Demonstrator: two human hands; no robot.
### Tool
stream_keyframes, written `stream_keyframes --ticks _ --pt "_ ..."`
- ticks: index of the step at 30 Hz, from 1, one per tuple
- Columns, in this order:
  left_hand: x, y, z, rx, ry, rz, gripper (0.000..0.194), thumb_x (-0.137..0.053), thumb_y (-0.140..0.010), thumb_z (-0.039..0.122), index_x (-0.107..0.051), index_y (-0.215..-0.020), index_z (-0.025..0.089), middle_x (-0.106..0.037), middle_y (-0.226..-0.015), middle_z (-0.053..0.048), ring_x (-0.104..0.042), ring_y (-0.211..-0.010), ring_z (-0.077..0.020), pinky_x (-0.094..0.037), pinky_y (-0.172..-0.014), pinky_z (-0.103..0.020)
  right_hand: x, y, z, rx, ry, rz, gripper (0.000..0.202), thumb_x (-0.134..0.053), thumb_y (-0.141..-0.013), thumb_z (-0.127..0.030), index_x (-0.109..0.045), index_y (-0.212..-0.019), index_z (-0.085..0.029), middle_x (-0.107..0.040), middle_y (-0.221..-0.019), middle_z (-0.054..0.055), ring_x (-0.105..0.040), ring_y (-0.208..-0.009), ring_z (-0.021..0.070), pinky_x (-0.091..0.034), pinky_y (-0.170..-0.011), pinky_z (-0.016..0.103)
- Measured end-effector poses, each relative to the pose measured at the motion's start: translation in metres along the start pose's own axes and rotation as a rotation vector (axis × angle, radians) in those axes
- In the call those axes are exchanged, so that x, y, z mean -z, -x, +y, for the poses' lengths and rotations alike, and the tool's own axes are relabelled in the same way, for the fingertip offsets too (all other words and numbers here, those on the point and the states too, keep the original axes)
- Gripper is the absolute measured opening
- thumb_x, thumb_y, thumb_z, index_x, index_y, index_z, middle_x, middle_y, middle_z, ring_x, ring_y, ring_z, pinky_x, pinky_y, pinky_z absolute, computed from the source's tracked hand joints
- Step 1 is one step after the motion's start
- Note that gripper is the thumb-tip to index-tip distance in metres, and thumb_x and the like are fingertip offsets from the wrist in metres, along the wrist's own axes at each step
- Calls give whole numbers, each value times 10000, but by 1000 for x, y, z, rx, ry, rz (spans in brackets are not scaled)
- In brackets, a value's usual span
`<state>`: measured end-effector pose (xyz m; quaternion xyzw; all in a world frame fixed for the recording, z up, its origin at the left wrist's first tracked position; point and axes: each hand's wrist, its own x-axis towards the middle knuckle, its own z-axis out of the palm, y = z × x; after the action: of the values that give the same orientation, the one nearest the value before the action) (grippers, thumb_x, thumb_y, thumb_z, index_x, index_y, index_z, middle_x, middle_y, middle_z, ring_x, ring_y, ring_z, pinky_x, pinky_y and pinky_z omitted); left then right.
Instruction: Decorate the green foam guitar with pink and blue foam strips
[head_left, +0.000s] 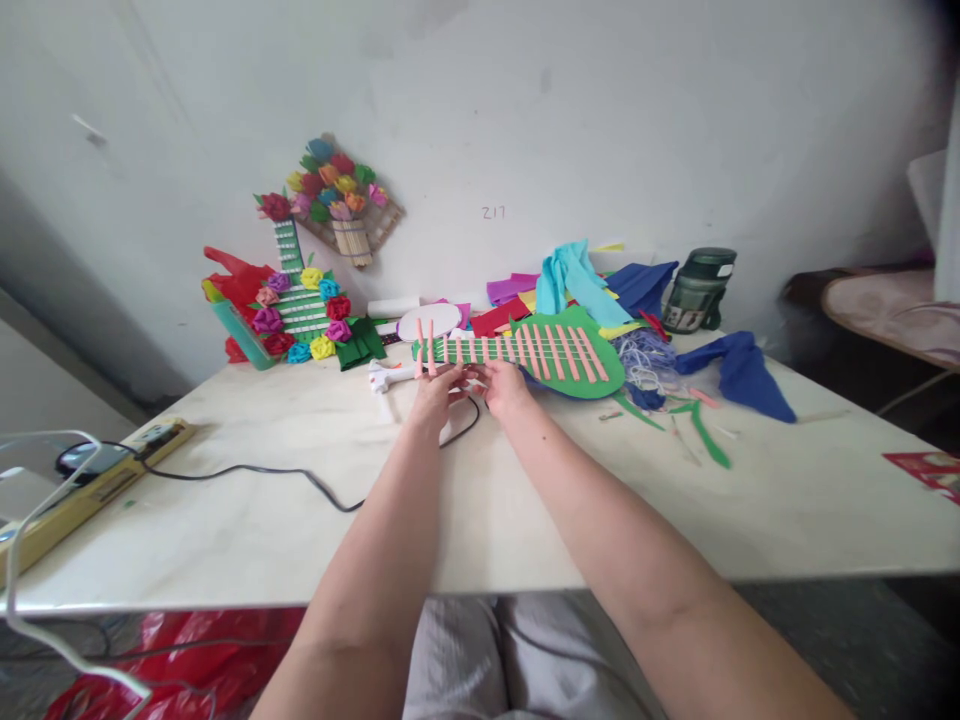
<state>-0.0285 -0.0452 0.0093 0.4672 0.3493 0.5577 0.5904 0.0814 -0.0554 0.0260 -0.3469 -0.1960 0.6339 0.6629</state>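
Note:
A green pipa-shaped paper craft [609, 372] with a blue edge lies across the back of the table, its neck pointing left. Pink strips cross its body and neck, and pale strings run lengthwise. At the near edge of the neck, my left hand [441, 388] has its fingers curled in against it. My right hand [502, 386] is closed just beside, where neck meets body. The fingertips of both hands nearly meet, and any small piece between them is hidden. Left of my hands lies a white glue gun [384, 374], partly covered.
A flower-trimmed green craft [304, 308] stands at the back left. Colored crepe paper [574, 280], tangled string [646, 358] and a dark green bottle [700, 290] sit toward the back right. A black cord [292, 470] runs from the power strip [97, 480]. Green scraps [709, 438] lie right.

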Motion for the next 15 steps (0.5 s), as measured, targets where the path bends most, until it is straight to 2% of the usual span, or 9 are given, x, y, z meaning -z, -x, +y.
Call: stream_keyframes --ticks 9,15 --pt "1 -4 -5 -32 -61 14 302 -696 -617 359 -610 -785 124 -633 -706 -43 -566 -597 -129 -456 -581 -264 0 1 -1 -18 4 -5 166 -404 -771 -92 -557 -722 -133 -642 -631 22 -544 -503 88 -355 -353 161" --pt "-2 -5 -2 79 11 46 323 -586 -712 440 -576 -805 130 -620 -647 -56 -570 -543 -144 -465 -539 -273 1 1 0 -44 27 6 169 -400 -791 -102 -552 -723 -131 -621 -570 19 -537 -476 87 -345 -357 161"
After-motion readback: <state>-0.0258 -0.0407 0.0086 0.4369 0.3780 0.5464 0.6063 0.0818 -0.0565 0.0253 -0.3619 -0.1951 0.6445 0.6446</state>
